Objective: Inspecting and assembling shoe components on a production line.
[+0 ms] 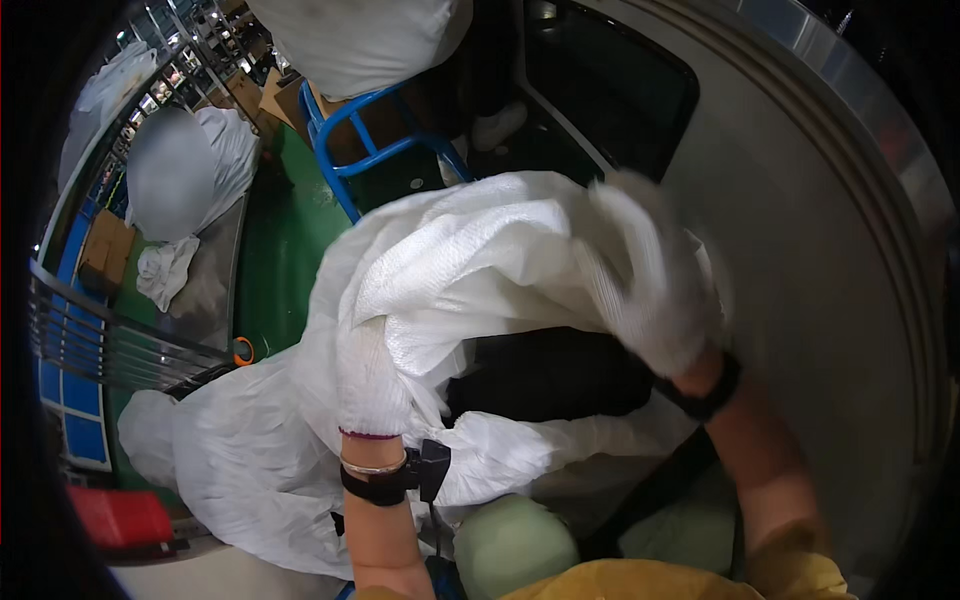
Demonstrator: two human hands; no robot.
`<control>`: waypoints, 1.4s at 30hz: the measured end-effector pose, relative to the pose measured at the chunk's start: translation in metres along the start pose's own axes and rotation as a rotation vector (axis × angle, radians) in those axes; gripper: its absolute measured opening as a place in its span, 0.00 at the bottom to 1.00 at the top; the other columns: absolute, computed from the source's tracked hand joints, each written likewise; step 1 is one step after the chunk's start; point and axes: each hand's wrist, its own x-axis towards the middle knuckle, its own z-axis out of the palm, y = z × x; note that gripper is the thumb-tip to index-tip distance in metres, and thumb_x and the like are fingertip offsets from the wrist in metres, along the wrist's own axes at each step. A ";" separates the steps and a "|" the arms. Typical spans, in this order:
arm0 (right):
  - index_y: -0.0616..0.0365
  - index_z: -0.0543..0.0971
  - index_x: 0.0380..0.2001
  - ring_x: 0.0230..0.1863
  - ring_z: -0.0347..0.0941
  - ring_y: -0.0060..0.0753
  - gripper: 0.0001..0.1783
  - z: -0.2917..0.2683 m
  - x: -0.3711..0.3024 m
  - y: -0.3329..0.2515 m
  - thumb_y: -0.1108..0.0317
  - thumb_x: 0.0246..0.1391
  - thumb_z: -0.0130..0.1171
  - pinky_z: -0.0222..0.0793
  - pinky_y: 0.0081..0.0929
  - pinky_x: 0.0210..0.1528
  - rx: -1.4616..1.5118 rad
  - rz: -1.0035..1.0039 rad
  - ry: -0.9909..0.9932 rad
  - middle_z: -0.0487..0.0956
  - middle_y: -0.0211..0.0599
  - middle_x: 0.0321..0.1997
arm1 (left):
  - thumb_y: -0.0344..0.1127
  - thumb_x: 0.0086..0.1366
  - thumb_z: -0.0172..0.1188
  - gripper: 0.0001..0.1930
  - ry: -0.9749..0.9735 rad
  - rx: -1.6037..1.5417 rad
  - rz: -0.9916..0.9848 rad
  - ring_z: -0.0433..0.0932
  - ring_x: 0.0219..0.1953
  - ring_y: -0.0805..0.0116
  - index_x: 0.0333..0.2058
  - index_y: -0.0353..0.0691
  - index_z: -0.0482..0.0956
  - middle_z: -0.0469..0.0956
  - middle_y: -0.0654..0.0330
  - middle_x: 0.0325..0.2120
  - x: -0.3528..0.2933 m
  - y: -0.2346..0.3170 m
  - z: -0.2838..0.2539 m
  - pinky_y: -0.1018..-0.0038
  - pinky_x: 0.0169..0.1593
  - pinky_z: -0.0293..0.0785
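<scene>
A large white woven sack (pixel 440 290) stands open in front of me, with something black and soft-looking (pixel 555 375) down inside its mouth. My left hand (pixel 372 385), in a white knit glove, is at the left side of the sack's rim; folds of the sack hide its fingers. On the far right of the rim is my right hand (pixel 665 300), also gloved and smeared by motion. It touches or hovers just over the bunched edge; I cannot tell which. Dark straps circle both my wrists.
Another white sack (pixel 250 430) lies to the left. A blue tubular frame (pixel 370 150) stands beyond, near a full white sack (pixel 365 40) and a person's shoe (pixel 498 127). On the right rises a grey panel (pixel 800 270). A red box (pixel 120 517) sits lower left.
</scene>
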 end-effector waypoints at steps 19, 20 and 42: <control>0.63 0.67 0.64 0.57 0.75 0.55 0.41 0.135 -0.209 0.103 0.50 0.54 0.64 0.70 0.37 0.58 0.312 1.105 -0.876 0.71 0.59 0.63 | 0.36 0.69 0.57 0.24 0.148 0.926 0.184 0.76 0.53 0.56 0.59 0.29 0.69 0.76 0.47 0.52 0.022 -0.029 -0.019 0.66 0.58 0.71; 0.65 0.66 0.64 0.50 0.77 0.50 0.41 0.136 -0.201 0.083 0.52 0.54 0.65 0.73 0.36 0.52 0.391 1.193 -0.864 0.73 0.58 0.61 | 0.38 0.64 0.63 0.27 0.339 1.417 0.274 0.76 0.51 0.55 0.58 0.30 0.71 0.77 0.48 0.51 0.009 -0.021 -0.012 0.66 0.57 0.71; 0.64 0.65 0.66 0.59 0.73 0.49 0.37 0.156 -0.234 0.072 0.56 0.58 0.63 0.68 0.33 0.60 0.653 1.314 -0.644 0.74 0.52 0.62 | 0.62 0.69 0.49 0.32 -0.031 1.895 -0.435 0.83 0.43 0.42 0.43 0.32 0.77 0.82 0.37 0.42 0.022 -0.195 -0.045 0.55 0.46 0.79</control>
